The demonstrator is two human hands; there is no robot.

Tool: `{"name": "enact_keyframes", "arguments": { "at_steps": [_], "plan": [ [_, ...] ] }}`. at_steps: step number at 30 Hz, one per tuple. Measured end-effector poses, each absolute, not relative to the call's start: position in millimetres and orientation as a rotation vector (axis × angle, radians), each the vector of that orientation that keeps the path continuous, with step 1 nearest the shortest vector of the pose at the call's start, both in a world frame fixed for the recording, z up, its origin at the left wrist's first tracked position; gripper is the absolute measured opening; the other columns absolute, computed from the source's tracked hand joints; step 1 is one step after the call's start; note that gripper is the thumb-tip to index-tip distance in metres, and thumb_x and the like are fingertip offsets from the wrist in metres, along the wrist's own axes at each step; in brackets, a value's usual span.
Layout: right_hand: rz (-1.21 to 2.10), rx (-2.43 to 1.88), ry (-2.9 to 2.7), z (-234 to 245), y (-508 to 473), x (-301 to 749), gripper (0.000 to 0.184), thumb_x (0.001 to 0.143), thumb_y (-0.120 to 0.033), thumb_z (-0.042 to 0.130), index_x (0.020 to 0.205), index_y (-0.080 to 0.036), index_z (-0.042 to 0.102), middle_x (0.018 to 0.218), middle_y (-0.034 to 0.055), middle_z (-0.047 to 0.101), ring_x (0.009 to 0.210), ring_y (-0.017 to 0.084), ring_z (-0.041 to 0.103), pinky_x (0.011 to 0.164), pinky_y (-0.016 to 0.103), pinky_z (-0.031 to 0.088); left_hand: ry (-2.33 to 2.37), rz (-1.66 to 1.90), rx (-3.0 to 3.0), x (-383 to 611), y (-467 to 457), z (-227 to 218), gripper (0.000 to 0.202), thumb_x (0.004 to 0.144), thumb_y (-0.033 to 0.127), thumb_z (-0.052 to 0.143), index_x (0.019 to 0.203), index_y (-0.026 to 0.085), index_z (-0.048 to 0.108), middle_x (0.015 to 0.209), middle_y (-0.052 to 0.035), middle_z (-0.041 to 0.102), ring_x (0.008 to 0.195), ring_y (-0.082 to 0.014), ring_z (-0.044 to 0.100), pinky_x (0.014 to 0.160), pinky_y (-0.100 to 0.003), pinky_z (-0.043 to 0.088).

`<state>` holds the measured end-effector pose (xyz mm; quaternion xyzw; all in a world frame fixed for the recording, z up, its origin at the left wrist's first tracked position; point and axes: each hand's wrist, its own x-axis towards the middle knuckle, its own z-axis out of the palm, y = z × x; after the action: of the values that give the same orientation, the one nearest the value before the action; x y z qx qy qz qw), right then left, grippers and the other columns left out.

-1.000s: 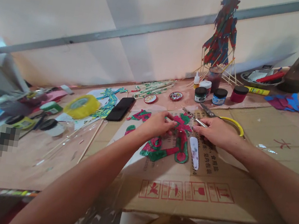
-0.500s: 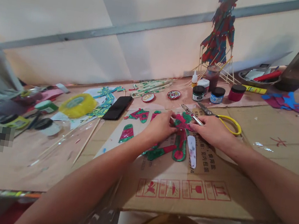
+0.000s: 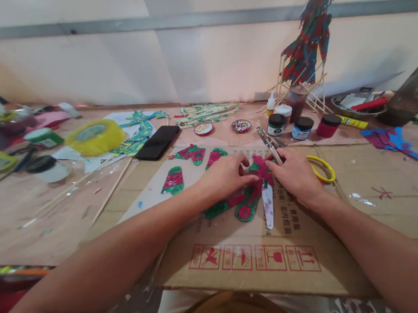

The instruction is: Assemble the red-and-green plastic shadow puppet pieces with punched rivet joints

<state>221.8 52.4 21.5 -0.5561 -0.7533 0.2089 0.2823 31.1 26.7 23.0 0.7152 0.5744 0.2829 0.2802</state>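
My right hand (image 3: pixel 297 175) is closed around a silver metal tool (image 3: pixel 269 142), whose far end points up and left; its exact kind is unclear. Under that hand's fingertips lies a pink-and-green painted cut-out (image 3: pixel 258 166). My left hand (image 3: pixel 227 175) bends its fingers at the left side of the same cut-out, thumb and forefinger close together; whatever they pinch is hidden. Below the hands, a long painted piece (image 3: pixel 247 209) with a round end rests beside a pale spotted strip (image 3: pixel 268 206). More painted pieces lie to the left, one of them a tapered cut-out (image 3: pixel 174 181).
Cardboard (image 3: pixel 294 269) covers the work area. Yellow-handled scissors (image 3: pixel 322 170) lie right of my right hand. Paint jars (image 3: pixel 302 128) and a stick tower with red-blue scales (image 3: pixel 311 40) stand behind. A phone (image 3: pixel 158 142) and yellow tape roll (image 3: pixel 96 136) are left.
My left hand's fingers have shifted slightly down over the cut-out. The tool in my right hand has tilted a little more upright. The whole view has shifted slightly.
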Motion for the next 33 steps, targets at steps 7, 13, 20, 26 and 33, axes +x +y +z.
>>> {"name": "enact_keyframes", "arguments": {
  "at_steps": [7,13,20,26,33],
  "plan": [
    [0.656,-1.493,-1.970,22.6,53.0,226.0,0.014,0.084,-0.028,0.060,0.082,-0.019,0.070,0.081,0.0042,0.072,0.076,0.021,0.062,0.067,0.030,0.042,1.458,0.692,2.030,31.3,20.1,26.9,0.050,0.051,0.022,0.092,0.094,0.022,0.066,0.085,-0.0065,0.067,0.095,-0.0312,0.065,0.091,-0.036,0.046],
    [0.662,-1.430,-1.868,27.6,49.4,229.2,0.017,0.082,-0.033,0.060,0.079,-0.019,0.069,0.075,0.0026,0.069,0.071,0.019,0.058,0.066,0.030,0.043,1.552,0.779,1.966,25.3,34.1,19.2,0.040,0.063,0.012,0.080,0.097,0.024,0.064,0.076,-0.0040,0.066,0.091,-0.0299,0.065,0.090,-0.037,0.046],
    [0.898,-1.380,-1.602,32.3,51.5,238.1,0.030,0.080,-0.049,0.065,0.083,-0.019,0.067,0.063,-0.0007,0.056,0.056,0.014,0.046,0.057,0.028,0.038,1.559,0.849,2.069,32.0,45.0,11.2,0.026,0.068,0.019,0.079,0.089,0.022,0.064,0.086,-0.0090,0.066,0.099,-0.0316,0.063,0.093,-0.038,0.044],
    [0.911,-1.379,-1.633,30.6,55.4,239.9,0.023,0.079,-0.041,0.065,0.084,-0.019,0.070,0.069,0.0013,0.061,0.061,0.016,0.051,0.060,0.029,0.041,1.575,0.733,1.882,32.0,54.1,13.3,0.032,0.060,0.020,0.084,0.083,0.024,0.061,0.070,-0.0021,0.064,0.073,-0.0246,0.062,0.072,-0.032,0.043],
    [0.823,-1.385,-1.677,33.0,52.4,238.6,0.026,0.080,-0.042,0.064,0.086,-0.018,0.072,0.081,0.0059,0.070,0.074,0.022,0.061,0.070,0.034,0.048,1.568,0.650,1.773,32.9,57.0,19.6,0.037,0.051,0.023,0.089,0.078,0.021,0.063,0.069,0.0001,0.065,0.065,-0.0186,0.058,0.059,-0.027,0.039]
  ]
}}
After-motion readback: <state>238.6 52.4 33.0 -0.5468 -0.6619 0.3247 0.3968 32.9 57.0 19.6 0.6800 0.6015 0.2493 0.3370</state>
